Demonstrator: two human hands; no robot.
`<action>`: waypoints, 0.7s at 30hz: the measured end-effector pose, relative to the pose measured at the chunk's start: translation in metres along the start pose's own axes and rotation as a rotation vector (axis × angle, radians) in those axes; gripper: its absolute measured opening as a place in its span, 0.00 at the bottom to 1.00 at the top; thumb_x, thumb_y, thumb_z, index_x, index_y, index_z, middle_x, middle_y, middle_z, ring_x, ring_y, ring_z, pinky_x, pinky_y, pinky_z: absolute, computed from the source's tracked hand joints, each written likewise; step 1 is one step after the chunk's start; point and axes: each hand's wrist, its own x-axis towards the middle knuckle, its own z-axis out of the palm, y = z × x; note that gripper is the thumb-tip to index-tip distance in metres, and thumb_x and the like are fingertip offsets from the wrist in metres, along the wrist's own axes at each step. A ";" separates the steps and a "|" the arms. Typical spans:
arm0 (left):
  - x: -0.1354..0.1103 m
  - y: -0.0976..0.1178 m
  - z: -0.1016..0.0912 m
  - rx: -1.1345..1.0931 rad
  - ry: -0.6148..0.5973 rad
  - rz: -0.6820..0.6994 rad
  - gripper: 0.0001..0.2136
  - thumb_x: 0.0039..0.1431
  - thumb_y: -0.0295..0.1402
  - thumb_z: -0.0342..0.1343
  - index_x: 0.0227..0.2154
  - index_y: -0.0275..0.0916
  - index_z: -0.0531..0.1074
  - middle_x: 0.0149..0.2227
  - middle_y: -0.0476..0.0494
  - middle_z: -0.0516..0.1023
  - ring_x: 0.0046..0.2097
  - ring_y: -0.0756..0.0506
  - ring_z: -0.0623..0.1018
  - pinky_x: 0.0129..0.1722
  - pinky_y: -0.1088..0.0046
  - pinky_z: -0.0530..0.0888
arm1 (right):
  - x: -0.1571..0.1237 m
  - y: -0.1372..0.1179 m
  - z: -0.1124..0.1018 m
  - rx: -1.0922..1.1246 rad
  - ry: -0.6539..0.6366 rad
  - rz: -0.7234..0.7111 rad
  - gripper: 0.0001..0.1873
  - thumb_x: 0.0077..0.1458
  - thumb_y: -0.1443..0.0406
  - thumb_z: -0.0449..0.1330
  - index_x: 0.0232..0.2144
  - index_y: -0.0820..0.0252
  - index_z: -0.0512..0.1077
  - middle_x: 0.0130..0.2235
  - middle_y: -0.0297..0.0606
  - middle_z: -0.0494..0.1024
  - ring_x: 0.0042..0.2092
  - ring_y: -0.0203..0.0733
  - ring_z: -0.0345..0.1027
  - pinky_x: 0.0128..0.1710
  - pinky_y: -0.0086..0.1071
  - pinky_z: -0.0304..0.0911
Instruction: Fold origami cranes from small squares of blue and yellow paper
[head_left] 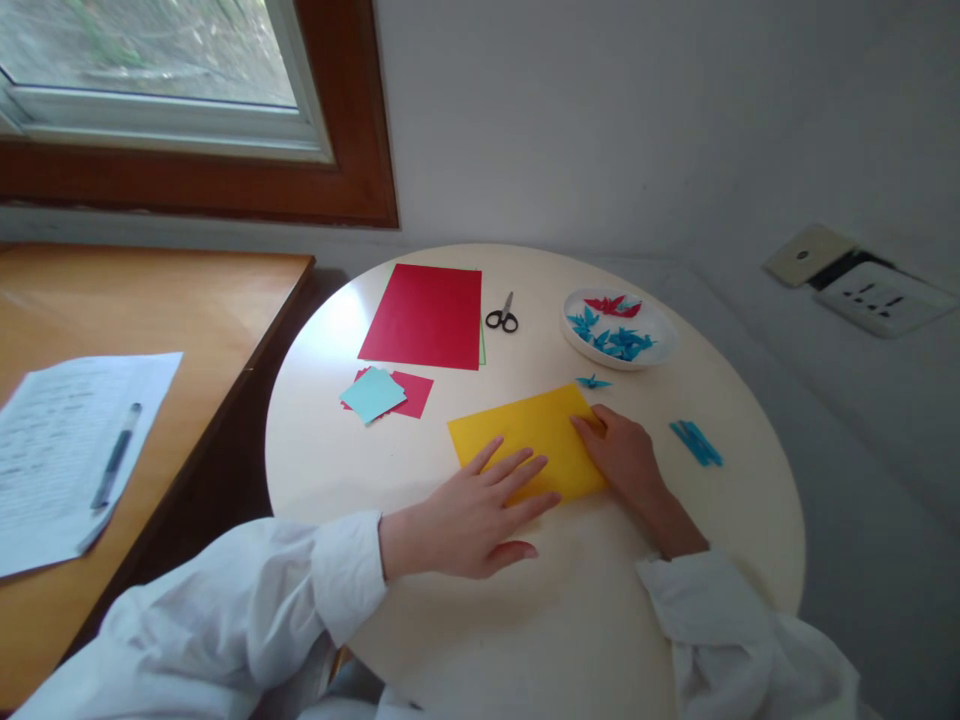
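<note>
Currently I see the rectangular yellow sheet of paper [544,422] lying slightly askew on the round white table [315,440], between and partly beneath both hands. My left hand [472,515] is open, fingers spread over the sheet's lower left part. My right hand [631,458] grips its right edge, thumb on top. Just beyond the upper right corner sits a small blue folded-paper figure [593,382], near the shallow white round dish [664,325]; flat blue strips [696,442] lie right of my right hand.
</note>
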 end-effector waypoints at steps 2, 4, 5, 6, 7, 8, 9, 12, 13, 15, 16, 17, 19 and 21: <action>0.001 -0.003 0.005 -0.026 -0.023 -0.014 0.24 0.63 0.44 0.41 0.58 0.37 0.58 0.63 0.31 0.55 0.64 0.36 0.54 0.61 0.50 0.47 | 0.000 0.001 0.001 -0.010 0.003 -0.002 0.13 0.52 0.57 0.50 0.24 0.58 0.67 0.23 0.37 0.72 0.24 0.38 0.59 0.25 0.29 0.48; 0.000 -0.005 0.008 -0.050 -0.038 -0.032 0.24 0.63 0.44 0.39 0.58 0.39 0.57 0.63 0.32 0.55 0.64 0.36 0.54 0.61 0.49 0.46 | 0.001 0.002 0.001 -0.024 -0.002 0.000 0.14 0.52 0.56 0.50 0.24 0.58 0.67 0.23 0.37 0.72 0.24 0.38 0.59 0.25 0.29 0.48; -0.001 -0.006 0.009 -0.061 -0.046 -0.040 0.24 0.64 0.44 0.38 0.59 0.39 0.56 0.63 0.32 0.56 0.64 0.36 0.54 0.61 0.49 0.46 | 0.001 0.002 0.001 -0.030 -0.003 0.001 0.14 0.52 0.56 0.50 0.24 0.58 0.67 0.23 0.37 0.72 0.24 0.38 0.59 0.25 0.29 0.48; -0.001 -0.008 0.010 -0.070 -0.055 -0.047 0.24 0.64 0.44 0.37 0.59 0.40 0.56 0.63 0.32 0.55 0.64 0.35 0.54 0.61 0.48 0.46 | 0.001 0.002 0.002 -0.034 -0.005 0.001 0.14 0.53 0.56 0.50 0.24 0.58 0.67 0.23 0.37 0.72 0.24 0.38 0.59 0.25 0.29 0.48; -0.002 -0.009 0.011 -0.078 -0.063 -0.053 0.24 0.64 0.44 0.37 0.59 0.40 0.55 0.63 0.32 0.55 0.64 0.35 0.54 0.60 0.47 0.46 | 0.001 0.002 0.002 -0.037 -0.006 0.002 0.14 0.53 0.56 0.49 0.24 0.58 0.67 0.23 0.37 0.72 0.24 0.38 0.59 0.25 0.29 0.48; -0.003 -0.010 0.012 -0.085 -0.068 -0.057 0.24 0.64 0.44 0.37 0.59 0.41 0.55 0.62 0.32 0.55 0.64 0.35 0.54 0.60 0.47 0.47 | 0.001 0.002 0.002 -0.039 -0.005 0.004 0.14 0.53 0.56 0.49 0.24 0.58 0.66 0.23 0.37 0.71 0.24 0.38 0.58 0.25 0.29 0.48; -0.004 -0.010 0.012 -0.091 -0.071 -0.061 0.24 0.64 0.44 0.37 0.60 0.42 0.54 0.62 0.32 0.56 0.64 0.35 0.55 0.60 0.47 0.47 | 0.001 0.002 0.002 -0.039 -0.002 0.005 0.14 0.53 0.55 0.49 0.24 0.58 0.66 0.23 0.37 0.71 0.23 0.38 0.58 0.25 0.29 0.48; -0.005 -0.012 0.015 -0.100 -0.070 -0.075 0.23 0.64 0.44 0.38 0.60 0.44 0.53 0.62 0.33 0.56 0.63 0.34 0.56 0.60 0.46 0.47 | 0.001 0.002 0.002 -0.048 -0.006 0.006 0.15 0.52 0.55 0.49 0.25 0.58 0.67 0.22 0.36 0.71 0.23 0.38 0.58 0.25 0.29 0.49; -0.005 -0.012 0.016 -0.101 -0.068 -0.078 0.23 0.63 0.44 0.38 0.60 0.44 0.53 0.62 0.33 0.56 0.63 0.34 0.56 0.59 0.46 0.47 | 0.002 0.002 0.002 -0.054 -0.007 0.008 0.15 0.52 0.55 0.49 0.25 0.58 0.67 0.22 0.36 0.70 0.23 0.38 0.58 0.25 0.29 0.49; -0.006 -0.012 0.017 -0.105 -0.064 -0.080 0.24 0.63 0.44 0.38 0.60 0.45 0.53 0.62 0.33 0.56 0.63 0.34 0.56 0.59 0.46 0.47 | 0.002 0.002 0.002 -0.064 -0.010 0.012 0.15 0.52 0.55 0.49 0.25 0.58 0.67 0.22 0.36 0.70 0.22 0.38 0.58 0.25 0.30 0.49; -0.006 -0.012 0.018 -0.108 -0.061 -0.080 0.24 0.64 0.44 0.38 0.60 0.45 0.53 0.62 0.33 0.57 0.63 0.33 0.56 0.59 0.46 0.47 | 0.002 0.002 0.002 -0.064 -0.010 0.014 0.15 0.52 0.55 0.49 0.25 0.57 0.67 0.21 0.36 0.70 0.22 0.38 0.58 0.25 0.30 0.49; -0.006 -0.012 0.018 -0.113 -0.057 -0.080 0.24 0.64 0.44 0.38 0.60 0.44 0.53 0.62 0.33 0.57 0.63 0.33 0.56 0.59 0.45 0.46 | 0.002 0.001 0.001 -0.062 -0.010 0.016 0.14 0.52 0.55 0.49 0.25 0.57 0.66 0.21 0.36 0.70 0.23 0.38 0.58 0.25 0.30 0.49; -0.005 -0.012 0.018 -0.122 -0.055 -0.082 0.23 0.64 0.44 0.38 0.60 0.45 0.53 0.62 0.33 0.57 0.62 0.33 0.56 0.59 0.45 0.46 | 0.002 -0.001 0.000 -0.058 -0.018 0.025 0.14 0.52 0.55 0.49 0.24 0.57 0.65 0.21 0.36 0.69 0.23 0.38 0.58 0.25 0.29 0.49; -0.005 -0.012 0.017 -0.121 -0.061 -0.086 0.23 0.64 0.44 0.37 0.60 0.45 0.53 0.62 0.32 0.57 0.62 0.32 0.56 0.59 0.44 0.46 | 0.002 -0.004 -0.001 -0.058 -0.027 0.038 0.14 0.52 0.55 0.49 0.23 0.57 0.65 0.21 0.36 0.69 0.23 0.38 0.58 0.24 0.30 0.49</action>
